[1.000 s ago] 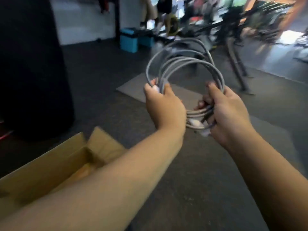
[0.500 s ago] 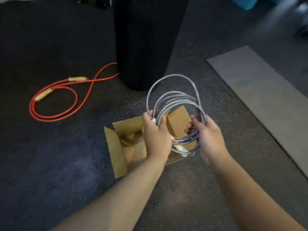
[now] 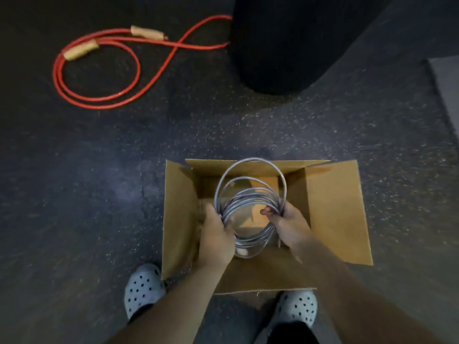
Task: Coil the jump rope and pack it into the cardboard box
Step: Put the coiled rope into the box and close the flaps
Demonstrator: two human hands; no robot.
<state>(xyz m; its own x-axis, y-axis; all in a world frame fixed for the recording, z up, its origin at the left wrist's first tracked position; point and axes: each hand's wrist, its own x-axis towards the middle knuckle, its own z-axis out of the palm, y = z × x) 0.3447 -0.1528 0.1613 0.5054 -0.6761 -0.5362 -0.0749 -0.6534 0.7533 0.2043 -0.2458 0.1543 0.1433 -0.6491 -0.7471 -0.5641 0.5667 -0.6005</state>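
The grey jump rope [image 3: 250, 194] is wound into several loops and held over the open cardboard box [image 3: 335, 209], which sits on the floor with its flaps spread. My left hand [image 3: 217, 234] grips the coil's left side. My right hand [image 3: 289, 223] grips its right side. A white handle end [image 3: 242, 251] shows at the bottom of the coil, low inside the box opening. Whether the coil touches the box floor is unclear.
A red jump rope [image 3: 99, 70] with tan handles lies loose on the dark speckled floor at the far left. A large black cylinder [image 3: 285, 40] stands behind the box. A grey mat edge [image 3: 447, 83] shows at right. My two grey clogs [image 3: 144, 289] stand just before the box.
The view has swung down from the room to the floor. Both hands have carried the coil from in front of me to directly over the box opening.
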